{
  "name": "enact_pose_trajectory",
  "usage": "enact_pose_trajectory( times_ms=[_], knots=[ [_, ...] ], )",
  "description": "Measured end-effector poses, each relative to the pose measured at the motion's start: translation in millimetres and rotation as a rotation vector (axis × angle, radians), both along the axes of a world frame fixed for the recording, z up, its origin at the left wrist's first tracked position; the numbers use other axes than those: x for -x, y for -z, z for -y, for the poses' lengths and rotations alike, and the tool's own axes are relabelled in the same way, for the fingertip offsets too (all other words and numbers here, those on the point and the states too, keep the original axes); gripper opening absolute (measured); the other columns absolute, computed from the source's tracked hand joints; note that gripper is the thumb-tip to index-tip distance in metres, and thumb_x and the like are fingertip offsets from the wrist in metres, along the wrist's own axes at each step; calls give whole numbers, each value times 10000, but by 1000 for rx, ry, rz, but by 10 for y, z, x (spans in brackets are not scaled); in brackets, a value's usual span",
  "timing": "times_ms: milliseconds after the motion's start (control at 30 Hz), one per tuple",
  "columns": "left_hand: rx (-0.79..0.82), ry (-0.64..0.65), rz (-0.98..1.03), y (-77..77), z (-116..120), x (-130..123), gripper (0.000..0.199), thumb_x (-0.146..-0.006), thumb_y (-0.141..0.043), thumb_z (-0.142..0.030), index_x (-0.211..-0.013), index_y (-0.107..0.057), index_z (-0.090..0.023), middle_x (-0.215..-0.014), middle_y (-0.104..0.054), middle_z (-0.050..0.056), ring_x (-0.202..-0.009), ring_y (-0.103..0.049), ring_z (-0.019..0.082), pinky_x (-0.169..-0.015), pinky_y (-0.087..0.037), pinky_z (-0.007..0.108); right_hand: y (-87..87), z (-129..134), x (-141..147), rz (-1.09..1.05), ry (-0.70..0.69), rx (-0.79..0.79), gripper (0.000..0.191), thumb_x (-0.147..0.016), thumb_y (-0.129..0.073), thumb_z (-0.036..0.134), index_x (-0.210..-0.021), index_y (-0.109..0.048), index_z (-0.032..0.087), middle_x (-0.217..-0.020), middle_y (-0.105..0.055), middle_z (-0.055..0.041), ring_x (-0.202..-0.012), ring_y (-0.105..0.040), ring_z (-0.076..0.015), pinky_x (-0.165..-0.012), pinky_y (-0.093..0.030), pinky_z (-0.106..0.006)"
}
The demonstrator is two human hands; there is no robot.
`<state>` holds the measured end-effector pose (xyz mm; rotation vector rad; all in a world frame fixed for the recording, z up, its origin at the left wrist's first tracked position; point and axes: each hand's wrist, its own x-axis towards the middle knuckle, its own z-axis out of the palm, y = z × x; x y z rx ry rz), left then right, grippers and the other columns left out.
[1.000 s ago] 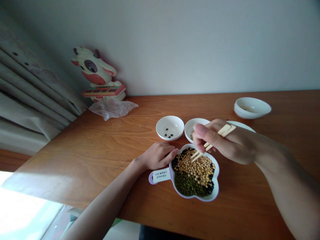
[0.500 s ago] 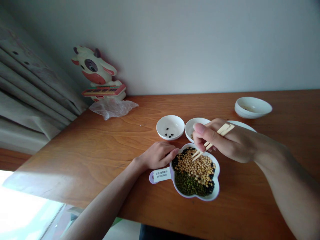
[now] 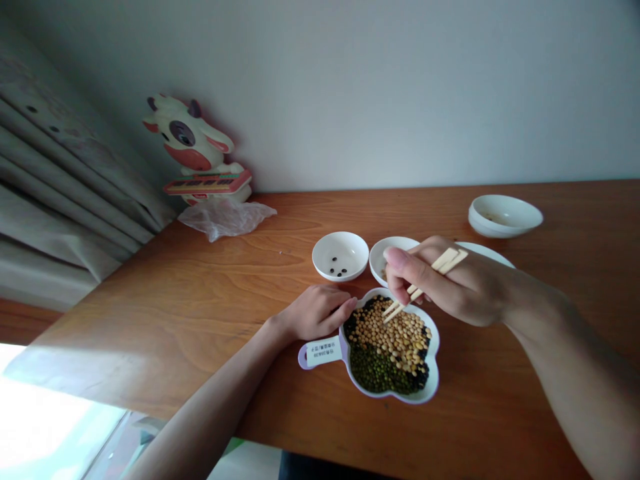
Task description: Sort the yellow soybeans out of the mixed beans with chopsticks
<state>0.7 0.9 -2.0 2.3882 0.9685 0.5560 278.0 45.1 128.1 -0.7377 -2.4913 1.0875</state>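
A lobed white dish (image 3: 434,353) with a lilac edge and labelled handle (image 3: 324,351) lies on the table, holding yellow soybeans (image 3: 395,333), green mung beans (image 3: 377,369) and black beans (image 3: 419,383). My left hand (image 3: 320,311) has its curled fingers and thumb against the dish's upper left rim. In my right hand (image 3: 450,283) is a pair of wooden chopsticks (image 3: 447,260), their tips close together among the soybeans. Whether a bean is between the tips I cannot tell. Several black beans lie in the left white bowl (image 3: 353,245); my right hand partly hides the middle bowl (image 3: 395,242).
Behind my right wrist shows the rim of another white dish (image 3: 487,251). Farther back right stands a white bowl (image 3: 520,217). A cow toy with a keyboard (image 3: 207,181) and a crumpled plastic bag (image 3: 227,217) are at the back left, near a curtain (image 3: 60,200).
The chopstick tips have shifted very slightly left and down among the soybeans. My left hand keeps its place at the rim.
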Motion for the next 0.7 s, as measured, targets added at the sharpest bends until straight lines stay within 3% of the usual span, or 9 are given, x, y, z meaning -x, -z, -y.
enact_pose_trajectory(
  times_ms=[267,500,700],
  knots=[
    [-17,1,-15,29,-10,12,461,-1205,-335,-375,-830,-528,-190,-789,-619,39,-708,-555,162,-738,-452,311,-123,-26,-136,-109,2,-58,683,-1176,-354,607,-734,-694,212,-644,-660,-1,-577,-584,-136,-608,-427,-320],
    [-50,12,-23,21,-24,11,488,-1207,-308,-376,-795,-498,-198,-752,-601,36,-678,-540,162,-699,-430,313,-281,-137,-484,-241,288,-244,727,-1151,-329,660,-707,-733,248,-583,-654,-38,-554,-564,-185,-582,-383,-402],
    [-40,-3,-40,49,-24,28,475,-1207,-325,-379,-803,-495,-197,-765,-598,33,-701,-550,166,-719,-424,316,-306,-192,-558,-168,338,-300,740,-1135,-328,714,-703,-711,250,-581,-631,-28,-553,-551,-185,-581,-365,-394]
  ],
)
